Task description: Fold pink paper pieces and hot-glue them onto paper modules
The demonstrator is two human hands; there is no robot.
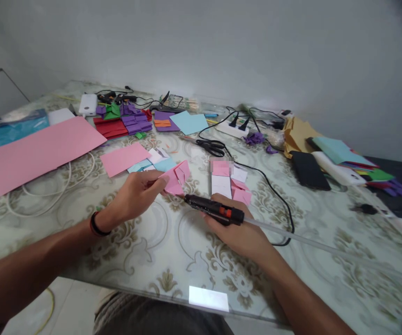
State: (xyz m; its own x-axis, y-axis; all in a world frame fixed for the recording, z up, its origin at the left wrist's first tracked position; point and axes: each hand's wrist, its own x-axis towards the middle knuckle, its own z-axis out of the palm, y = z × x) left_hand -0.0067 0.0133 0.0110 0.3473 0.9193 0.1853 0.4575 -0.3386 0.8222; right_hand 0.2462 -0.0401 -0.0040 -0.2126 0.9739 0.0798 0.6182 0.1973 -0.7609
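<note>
Black cord (292,222) loops right, scissors (205,144) beyond. Left hand (140,193) pinching pink paper (175,184), right hand (237,235) gripping glue gun (210,207). Desk (127,260) surface visible to front edge.

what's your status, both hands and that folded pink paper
Left hand pinching folded pink paper. Right hand gripping glue gun, nozzle close to paper. Black cord looping beside that arm.

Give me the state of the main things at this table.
Pink paper in left hand: folded
Glue gun: gripped in right hand, nozzle toward that paper
Glue stick: loaded, sticking out behind
Power strip: two plugs in
Scissors: lying down, blades seemingly closed
Purple papers: folded
</note>
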